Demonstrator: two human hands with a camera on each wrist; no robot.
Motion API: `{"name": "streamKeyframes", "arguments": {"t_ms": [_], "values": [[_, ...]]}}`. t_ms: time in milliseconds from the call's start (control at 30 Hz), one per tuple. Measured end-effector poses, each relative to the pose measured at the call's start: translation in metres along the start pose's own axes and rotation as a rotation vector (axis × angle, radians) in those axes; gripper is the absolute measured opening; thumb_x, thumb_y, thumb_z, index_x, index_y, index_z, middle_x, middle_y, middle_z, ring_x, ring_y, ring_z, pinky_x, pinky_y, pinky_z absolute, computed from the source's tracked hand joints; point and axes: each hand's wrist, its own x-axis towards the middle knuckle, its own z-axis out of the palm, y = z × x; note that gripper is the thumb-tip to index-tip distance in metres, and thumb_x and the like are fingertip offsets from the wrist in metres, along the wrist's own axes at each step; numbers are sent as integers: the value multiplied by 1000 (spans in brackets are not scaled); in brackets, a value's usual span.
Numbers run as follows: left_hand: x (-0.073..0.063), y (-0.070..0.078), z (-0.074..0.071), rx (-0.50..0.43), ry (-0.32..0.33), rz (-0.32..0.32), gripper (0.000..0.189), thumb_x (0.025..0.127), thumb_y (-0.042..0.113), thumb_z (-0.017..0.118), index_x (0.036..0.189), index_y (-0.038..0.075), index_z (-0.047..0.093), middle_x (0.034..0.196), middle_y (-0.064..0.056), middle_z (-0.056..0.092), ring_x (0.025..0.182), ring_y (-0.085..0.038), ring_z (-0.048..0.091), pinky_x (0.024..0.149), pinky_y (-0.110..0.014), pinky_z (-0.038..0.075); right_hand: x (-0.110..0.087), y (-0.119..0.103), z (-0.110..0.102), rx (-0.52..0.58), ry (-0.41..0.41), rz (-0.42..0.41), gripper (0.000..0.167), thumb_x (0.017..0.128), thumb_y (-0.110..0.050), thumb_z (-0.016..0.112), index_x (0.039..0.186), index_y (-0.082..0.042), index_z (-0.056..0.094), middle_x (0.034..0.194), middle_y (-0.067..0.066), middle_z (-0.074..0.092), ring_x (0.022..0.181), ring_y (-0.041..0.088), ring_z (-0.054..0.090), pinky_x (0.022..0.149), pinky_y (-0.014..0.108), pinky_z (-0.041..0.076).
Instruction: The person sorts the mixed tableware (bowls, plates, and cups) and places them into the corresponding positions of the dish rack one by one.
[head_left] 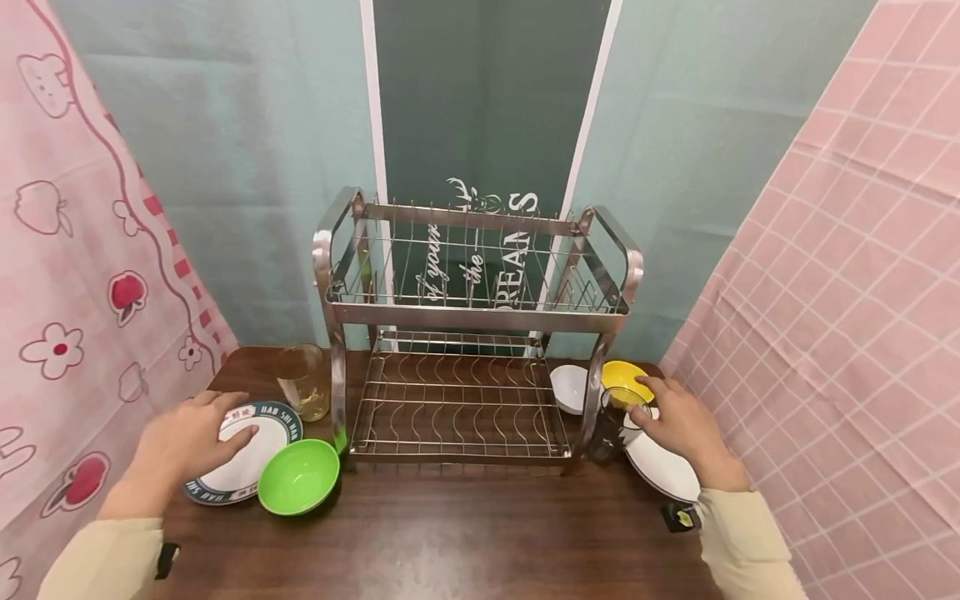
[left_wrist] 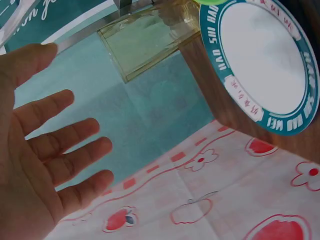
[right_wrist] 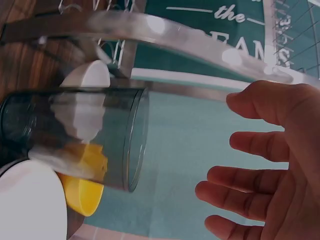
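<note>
My left hand [head_left: 183,437] hovers over a white plate with a blue-green lettered rim [head_left: 281,417], fingers spread and holding nothing. In front of that plate's right side stands a green bowl [head_left: 298,477]; a yellowish clear glass [left_wrist: 150,42] is behind it. On the other side, my right hand [head_left: 686,425] is above a white plate [head_left: 663,467], its fingers loosely bent and empty. Close to its fingertips stand a dark see-through glass [right_wrist: 75,135] and a yellow bowl [head_left: 618,375]. A small white bowl [head_left: 567,389] is farther left, partly behind the rack's post.
A two-tier metal dish rack [head_left: 480,317] stands mid-table between the hands, with wire shelves and curved side handles. Bare brown wood [head_left: 465,533] lies in front of it. Pink cloths [head_left: 847,333] hang at both sides, and a blue-green curtain [head_left: 225,167] hangs behind.
</note>
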Motion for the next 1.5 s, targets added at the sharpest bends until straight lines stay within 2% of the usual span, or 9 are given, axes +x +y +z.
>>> {"name": "streamKeyframes", "arguments": {"t_ms": [167,300,533,733,900,1033,1200,1300,1500], "values": [[-8,-11,6,-20,-71,-44,59,75,37,72,114,-5,57,107,-32,53,94,-51,52,68,-61,42,-2,-8,-1,39,-11,-20,51,83,-19,66,123,7,50,109,28,55,92,45,56,74,56,43],[-16,-21,11,-36,-63,-84,60,75,36,72,113,-8,55,106,-34,52,92,-53,52,68,-61,42,-3,-14,1,88,0,-43,51,82,-18,67,123,8,50,108,28,56,90,43,56,74,54,43],[-29,-32,16,-64,-90,-221,61,81,37,67,116,-10,50,107,-38,47,93,-57,48,65,-65,39,-2,-23,9,209,35,-23,51,83,-15,67,126,5,48,107,26,58,87,37,60,71,51,47],[-42,-35,30,-107,-40,-300,57,83,37,64,115,-8,48,108,-37,45,90,-60,46,63,-65,38,-2,-29,19,367,86,29,50,85,-17,67,128,2,48,102,20,60,84,32,64,68,43,51],[-48,-33,41,-125,-23,-345,56,84,36,63,118,-7,47,111,-39,43,85,-63,45,59,-66,37,-5,-35,26,405,130,53,49,84,-12,68,126,3,49,98,17,62,83,29,64,68,44,51],[-49,-32,49,-138,21,-380,55,84,35,63,116,-7,49,111,-38,44,81,-62,44,59,-66,36,-4,-39,30,442,143,71,51,83,-9,68,127,4,46,99,19,61,85,31,63,70,46,51],[-52,-32,59,-183,31,-432,55,85,33,62,117,-9,47,110,-39,44,89,-61,43,65,-66,36,-3,-45,36,482,148,94,55,84,-9,67,130,7,41,103,25,59,90,36,61,75,47,50],[-54,-32,63,-225,-3,-502,59,86,36,60,121,-9,45,109,-40,42,94,-61,42,67,-65,37,-2,-48,39,496,171,92,53,84,-8,66,129,8,43,103,26,59,91,36,60,75,46,50],[-57,-30,70,-294,-78,-661,63,86,39,58,128,-5,41,110,-39,39,95,-61,41,62,-62,39,-1,-51,45,507,222,78,48,83,-4,67,125,9,47,104,24,59,92,35,60,74,45,50]]}}
